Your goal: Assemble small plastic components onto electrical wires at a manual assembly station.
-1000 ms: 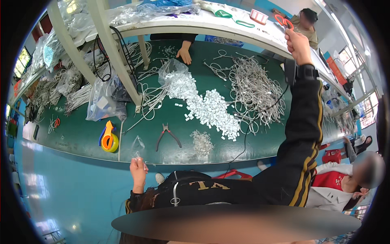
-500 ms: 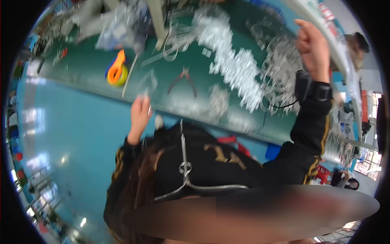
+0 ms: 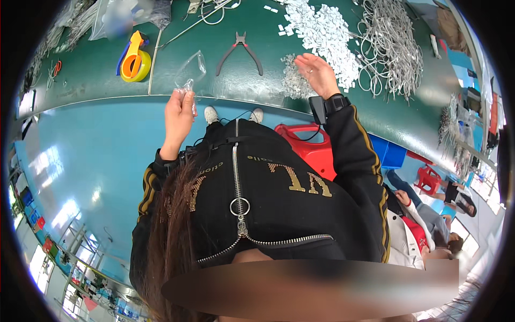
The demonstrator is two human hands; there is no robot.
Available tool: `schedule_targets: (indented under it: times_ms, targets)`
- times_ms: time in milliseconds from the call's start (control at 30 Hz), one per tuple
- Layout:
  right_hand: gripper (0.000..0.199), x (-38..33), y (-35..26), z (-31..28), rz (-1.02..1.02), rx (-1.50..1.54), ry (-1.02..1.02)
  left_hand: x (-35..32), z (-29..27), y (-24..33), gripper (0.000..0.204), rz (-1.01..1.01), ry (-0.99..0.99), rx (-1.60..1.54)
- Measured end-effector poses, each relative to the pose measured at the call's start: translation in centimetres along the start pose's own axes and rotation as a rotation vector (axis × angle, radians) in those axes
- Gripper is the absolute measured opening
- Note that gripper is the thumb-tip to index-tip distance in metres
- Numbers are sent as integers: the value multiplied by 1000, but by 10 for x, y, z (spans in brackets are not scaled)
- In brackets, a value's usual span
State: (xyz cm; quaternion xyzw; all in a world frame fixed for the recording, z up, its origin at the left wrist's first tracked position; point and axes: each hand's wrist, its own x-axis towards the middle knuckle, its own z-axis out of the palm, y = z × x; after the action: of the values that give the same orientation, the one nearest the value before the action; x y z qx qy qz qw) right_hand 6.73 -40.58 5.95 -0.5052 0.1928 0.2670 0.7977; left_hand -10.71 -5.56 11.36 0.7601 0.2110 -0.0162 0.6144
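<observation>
Head view: the small clear plastic bag (image 3: 189, 86) is pinched at its lower end by the left hand (image 3: 178, 114), right at the near edge of the green table (image 3: 86, 75); the rest of the bag stands up over the tabletop, loose and creased. Judgement: the bag is very light, limp and slippery, will fold or slide if taken by its middle, and is best held by its rim between thumb and fingertips, as it is now. Whether it holds anything cannot be told.

The right hand (image 3: 317, 75) is spread with fingers loose and grips nothing; it hovers over a small heap of silvery-grey parts (image 3: 294, 83), and whether it touches them cannot be told. Judgement: these parts look small, light and stiff, prone to scatter, and are better gathered in a pinch or scoop than singly.

Beyond that heap lies a larger pile of white plastic pieces (image 3: 322, 32), and to its right a tangle of grey wire loops (image 3: 390, 48). Between the two hands, a pair of pliers (image 3: 240, 51) lies flat, handles spread toward the person. To the left of the bag rests a yellow and orange tape dispenser (image 3: 134, 60). A red stool (image 3: 306, 142) stands below the table edge. Other seated people show at the right rim.
</observation>
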Motion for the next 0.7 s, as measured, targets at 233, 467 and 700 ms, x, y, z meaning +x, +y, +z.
schedule_targets:
  times_ms: [233, 467, 700]
  targets:
    - [18, -4, -4, 4, -338, -554, -56, 1, -3, 0, 20, -2, -11, 20]
    - [19, -13, 42, 42, -989, -1477, -258, 1, -7, 2, 19, 6, -8, 29]
    - [20, -23, 55, 51, -1165, -2102, -304, -2, -22, 4, 21, -10, 32, 16]
